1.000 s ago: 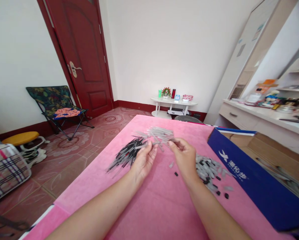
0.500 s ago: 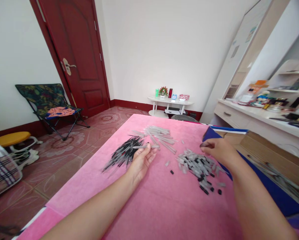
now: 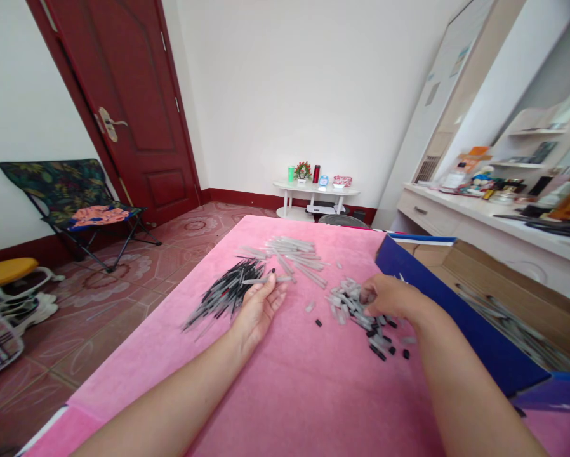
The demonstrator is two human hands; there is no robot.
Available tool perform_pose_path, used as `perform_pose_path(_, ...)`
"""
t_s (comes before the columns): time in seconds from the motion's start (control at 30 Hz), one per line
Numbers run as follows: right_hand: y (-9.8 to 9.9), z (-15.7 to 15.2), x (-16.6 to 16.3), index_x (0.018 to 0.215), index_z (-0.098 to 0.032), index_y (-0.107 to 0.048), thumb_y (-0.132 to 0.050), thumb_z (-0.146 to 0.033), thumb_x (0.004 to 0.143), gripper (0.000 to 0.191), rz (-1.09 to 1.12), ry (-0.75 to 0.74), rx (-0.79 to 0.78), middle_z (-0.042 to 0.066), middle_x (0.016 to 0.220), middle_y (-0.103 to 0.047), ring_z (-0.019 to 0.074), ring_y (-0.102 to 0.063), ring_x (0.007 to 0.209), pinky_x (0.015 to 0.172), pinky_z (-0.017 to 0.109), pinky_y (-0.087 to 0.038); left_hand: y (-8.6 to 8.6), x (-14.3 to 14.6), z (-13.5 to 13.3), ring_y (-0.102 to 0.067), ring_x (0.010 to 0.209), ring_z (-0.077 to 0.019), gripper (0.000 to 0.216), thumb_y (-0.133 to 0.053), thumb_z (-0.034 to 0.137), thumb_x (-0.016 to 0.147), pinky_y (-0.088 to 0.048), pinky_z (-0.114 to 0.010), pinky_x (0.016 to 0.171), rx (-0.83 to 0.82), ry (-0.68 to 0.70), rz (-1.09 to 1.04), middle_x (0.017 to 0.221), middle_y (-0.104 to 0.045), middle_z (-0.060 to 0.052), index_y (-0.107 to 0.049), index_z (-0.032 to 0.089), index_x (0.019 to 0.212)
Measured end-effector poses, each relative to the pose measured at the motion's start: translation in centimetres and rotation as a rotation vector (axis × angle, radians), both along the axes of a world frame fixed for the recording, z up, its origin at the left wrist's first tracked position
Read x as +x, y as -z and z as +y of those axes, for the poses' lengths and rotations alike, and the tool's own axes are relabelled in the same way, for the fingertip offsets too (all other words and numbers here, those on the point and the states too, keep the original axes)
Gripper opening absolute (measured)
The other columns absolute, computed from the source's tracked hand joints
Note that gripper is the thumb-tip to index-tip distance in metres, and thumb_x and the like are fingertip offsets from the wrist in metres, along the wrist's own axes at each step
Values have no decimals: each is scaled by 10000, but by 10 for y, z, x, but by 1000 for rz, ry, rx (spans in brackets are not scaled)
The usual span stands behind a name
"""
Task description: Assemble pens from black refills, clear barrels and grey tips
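My left hand (image 3: 261,303) is closed in a pinch on a translucent grey pen barrel (image 3: 252,281), held level above the pink cloth. A small black piece shows above the thumb tip. Beside that hand lies a heap of dark pen refills (image 3: 218,293). Beyond it are several loose clear pen barrels (image 3: 297,249). My right hand (image 3: 392,297) has its fingers curled down into a pile of clear and black pen caps (image 3: 346,298). The fingertips are partly hidden, so what they grip cannot be made out.
A blue cardboard box (image 3: 437,324) with long thin pieces inside stands at the right edge of the pink-covered table (image 3: 285,393). A single black cap (image 3: 318,322) lies apart near the middle. Left on the floor are a folding chair (image 3: 75,190) and a yellow stool (image 3: 6,273).
My right hand has come left and down from beside the box to the cap pile. My left hand still holds the barrel. The view has turned slightly right.
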State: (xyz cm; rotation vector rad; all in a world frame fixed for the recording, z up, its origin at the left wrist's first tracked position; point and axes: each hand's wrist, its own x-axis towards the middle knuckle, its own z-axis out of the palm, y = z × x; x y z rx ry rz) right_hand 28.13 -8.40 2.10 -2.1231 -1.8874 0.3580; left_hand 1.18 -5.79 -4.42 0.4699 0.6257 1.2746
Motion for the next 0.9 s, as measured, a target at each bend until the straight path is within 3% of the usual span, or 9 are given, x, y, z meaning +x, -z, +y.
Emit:
perform_pose_path(0.1,-7,-1,-22,571,-222,-657,-679,-192,464,114,-142,-35,-146,2,552,-613,143,-556,525,454,220,-313,0,0,0,-635,670,-108,183,-676,179,661,-510,-203,623,3,-2,-6,770,-677,-26,-600,141,823)
perform_pose_path(0.23,-8,-3,-58,611,-226,-644,-609,-250,570,59,-215,-67,-51,18,633,-638,155,-569,594,462,228,-288,-1,-1,-1,-635,670,-108,174,-674,172,663,-510,-199,620,5,1,-9,765,-678,-27,-602,140,818)
perform_pose_path(0.37,7,-6,-89,650,-228,-652,-624,-273,562,103,-155,-276,-68,10,678,-653,144,-570,606,468,217,-292,0,-1,1,-634,660,-105,175,-675,172,663,-508,-196,612,-3,-5,1,762,-679,-28,-603,140,820)
perform_pose_path(0.5,22,-3,-96,635,-208,-658,-592,-122,535,148,-138,-340,-62,16,661,-662,148,-586,622,516,217,-339,2,0,3,-634,675,-103,178,-675,172,663,-503,-197,638,4,-9,-10,749,-678,-24,-604,138,822)
perform_pose_path(0.57,24,2,-93,698,-200,-670,-541,-89,573,212,13,-348,-7,26,704,-675,150,-603,666,574,221,-386,2,0,3,-635,677,-103,173,-676,163,660,-501,-199,647,2,-18,-17,741,-678,-22,-603,139,815)
perform_pose_path(0.7,19,11,-93,824,-156,-655,-522,-160,660,211,531,-292,195,63,846,-676,169,-616,790,712,260,-449,1,-1,1,-636,688,-111,169,-679,168,656,-496,-208,667,9,-16,-16,754,-681,-36,-604,131,802)
perform_pose_path(0.8,14,10,-102,823,-140,-620,-579,-238,647,206,918,-199,202,60,784,-667,178,-628,715,643,282,-490,0,-1,0,-637,694,-117,178,-683,175,651,-492,-210,670,21,-8,-11,762,-682,-43,-604,128,804)
perform_pose_path(0.9,15,7,-112,814,-139,-600,-630,-270,607,247,1099,-159,183,39,700,-649,178,-624,645,538,271,-502,-1,0,-1,-637,691,-120,187,-687,177,646,-490,-212,669,29,-8,-7,753,-683,-43,-600,132,805)
